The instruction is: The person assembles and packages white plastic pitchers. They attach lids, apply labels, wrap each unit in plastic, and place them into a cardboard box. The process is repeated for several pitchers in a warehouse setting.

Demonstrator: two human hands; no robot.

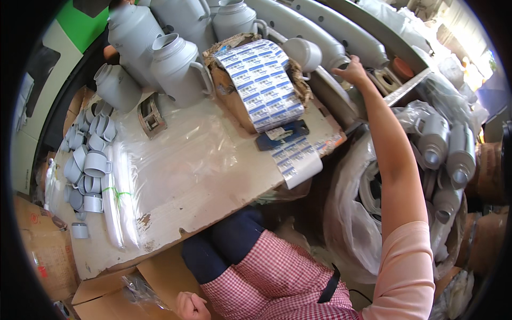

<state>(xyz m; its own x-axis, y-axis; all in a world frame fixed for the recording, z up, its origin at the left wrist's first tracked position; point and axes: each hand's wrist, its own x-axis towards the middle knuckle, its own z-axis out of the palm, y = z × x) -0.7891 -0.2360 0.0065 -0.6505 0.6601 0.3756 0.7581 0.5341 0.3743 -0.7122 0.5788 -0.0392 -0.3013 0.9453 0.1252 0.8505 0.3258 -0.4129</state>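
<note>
My right hand [353,73] reaches to the mouth of a grey plastic jug body [320,44] lying in a long trough. Its thumb and fingers are spread around that neck; whether they grip it is hard to tell. Another grey jug body [356,42] lies alongside. Low in the picture, my left hand [192,306] is curled with nothing visible in it, beside an open cardboard box [160,264]. On the table [208,200] before me, a roll of printed labels [262,84] rests in a torn carton [228,96]. A grey handled jug [176,72] stands left of it.
Several grey cups [95,163] and bundled clear plastic sleeves [120,196] lie on the table's left. A tape dispenser [152,116] sits behind a clear plastic sheet [192,140]. A label strip [298,164] overhangs the front edge. Bagged grey jugs [434,140] stand at right.
</note>
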